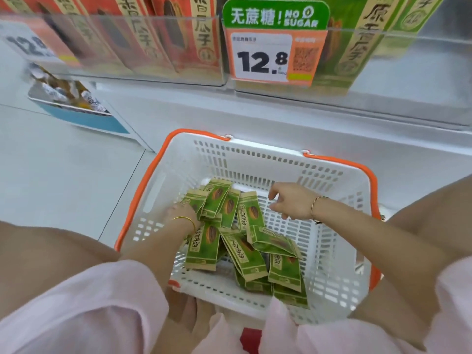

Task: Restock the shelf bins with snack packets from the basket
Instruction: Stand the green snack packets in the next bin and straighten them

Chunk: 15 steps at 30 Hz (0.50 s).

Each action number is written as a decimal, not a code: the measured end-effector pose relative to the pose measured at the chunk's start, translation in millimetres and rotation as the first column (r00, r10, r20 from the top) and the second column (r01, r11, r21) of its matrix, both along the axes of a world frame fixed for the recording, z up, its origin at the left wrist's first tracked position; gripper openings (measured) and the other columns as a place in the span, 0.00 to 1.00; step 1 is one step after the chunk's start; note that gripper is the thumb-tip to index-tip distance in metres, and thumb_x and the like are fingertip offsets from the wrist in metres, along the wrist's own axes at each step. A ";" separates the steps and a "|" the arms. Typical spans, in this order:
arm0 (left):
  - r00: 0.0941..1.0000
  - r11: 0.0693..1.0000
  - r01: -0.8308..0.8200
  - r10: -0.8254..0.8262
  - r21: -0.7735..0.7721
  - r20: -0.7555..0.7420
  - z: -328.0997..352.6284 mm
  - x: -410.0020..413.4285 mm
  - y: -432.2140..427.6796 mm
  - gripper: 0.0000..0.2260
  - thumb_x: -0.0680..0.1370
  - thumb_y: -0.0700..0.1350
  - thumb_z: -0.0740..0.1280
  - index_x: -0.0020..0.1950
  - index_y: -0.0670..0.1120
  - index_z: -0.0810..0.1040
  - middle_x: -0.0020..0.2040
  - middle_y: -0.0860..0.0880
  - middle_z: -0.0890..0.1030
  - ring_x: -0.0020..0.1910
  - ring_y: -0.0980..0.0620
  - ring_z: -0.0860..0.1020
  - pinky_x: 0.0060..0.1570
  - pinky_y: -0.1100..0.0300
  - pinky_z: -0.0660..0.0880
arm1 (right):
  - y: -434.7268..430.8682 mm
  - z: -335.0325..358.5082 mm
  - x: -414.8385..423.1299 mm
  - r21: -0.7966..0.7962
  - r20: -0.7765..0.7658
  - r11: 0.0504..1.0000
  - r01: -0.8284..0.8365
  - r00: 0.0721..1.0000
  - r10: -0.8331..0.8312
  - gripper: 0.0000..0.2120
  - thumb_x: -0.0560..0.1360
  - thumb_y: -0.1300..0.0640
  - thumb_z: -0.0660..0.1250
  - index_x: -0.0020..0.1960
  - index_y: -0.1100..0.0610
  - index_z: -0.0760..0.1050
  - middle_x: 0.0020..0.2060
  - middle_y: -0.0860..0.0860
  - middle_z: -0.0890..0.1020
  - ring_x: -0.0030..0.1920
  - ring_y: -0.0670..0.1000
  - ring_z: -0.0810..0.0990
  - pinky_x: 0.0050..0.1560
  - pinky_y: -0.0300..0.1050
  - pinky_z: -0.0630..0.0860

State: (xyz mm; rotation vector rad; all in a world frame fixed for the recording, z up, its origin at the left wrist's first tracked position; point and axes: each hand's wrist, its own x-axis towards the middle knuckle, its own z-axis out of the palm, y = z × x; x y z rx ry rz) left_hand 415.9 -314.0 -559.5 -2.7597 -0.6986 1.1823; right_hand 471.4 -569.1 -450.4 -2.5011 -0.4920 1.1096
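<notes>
Down in the basket (255, 163), left hand (181, 213) grasps green packets (217, 198); right hand (293, 201) hovers released.

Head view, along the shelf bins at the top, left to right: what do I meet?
Blurred price tag → bin of red packets → green No Sugar sign above the 12.8 price tag → bin of green packets.
</notes>
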 end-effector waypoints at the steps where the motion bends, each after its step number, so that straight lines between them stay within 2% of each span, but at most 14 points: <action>1: 1.000 1.000 0.012 -0.012 -0.002 -0.010 -1.7 0.6 1.4 0.34 0.75 0.59 0.65 0.74 0.43 0.59 0.71 0.38 0.63 0.69 0.40 0.64 0.67 0.49 0.65 | 0.0 -0.8 0.5 -0.004 -0.001 1.000 0.000 1.000 0.000 0.14 0.80 0.55 0.60 0.64 0.59 0.69 0.52 0.56 0.78 0.41 0.51 0.77 0.44 0.45 0.73; 6: 0.998 0.996 -0.005 0.011 -0.087 0.059 -1.5 -0.6 -0.4 0.29 0.70 0.55 0.73 0.65 0.49 0.65 0.67 0.39 0.63 0.65 0.39 0.67 0.64 0.47 0.68 | -2.5 -0.4 -0.5 -0.007 -0.026 0.999 0.031 0.999 -0.031 0.15 0.80 0.55 0.59 0.65 0.60 0.68 0.51 0.54 0.76 0.43 0.53 0.80 0.48 0.46 0.75; 10: 0.981 0.989 -0.140 0.144 -0.041 0.130 6.4 -3.9 -5.4 0.39 0.67 0.54 0.76 0.69 0.42 0.59 0.64 0.40 0.64 0.62 0.41 0.70 0.62 0.50 0.70 | -4.8 1.7 -2.1 -0.003 -0.019 0.999 0.035 0.999 -0.035 0.16 0.80 0.55 0.59 0.65 0.60 0.68 0.58 0.57 0.76 0.51 0.55 0.81 0.51 0.46 0.75; 13: 0.970 0.975 -0.210 0.217 -0.072 0.112 27.5 4.8 -13.7 0.41 0.65 0.55 0.76 0.68 0.40 0.58 0.62 0.40 0.69 0.63 0.42 0.71 0.60 0.51 0.71 | -5.1 2.0 -1.5 0.022 -0.018 0.998 0.058 0.998 -0.057 0.15 0.80 0.55 0.59 0.65 0.60 0.68 0.56 0.56 0.77 0.48 0.55 0.82 0.49 0.48 0.77; 15: 0.982 0.983 -0.145 0.157 -0.112 0.103 48.7 14.6 -24.5 0.42 0.62 0.55 0.77 0.66 0.41 0.58 0.60 0.42 0.72 0.60 0.42 0.73 0.57 0.51 0.74 | -3.6 3.0 -0.3 0.085 -0.033 0.988 0.132 0.991 -0.130 0.15 0.80 0.54 0.59 0.63 0.60 0.69 0.54 0.56 0.78 0.45 0.54 0.82 0.48 0.49 0.80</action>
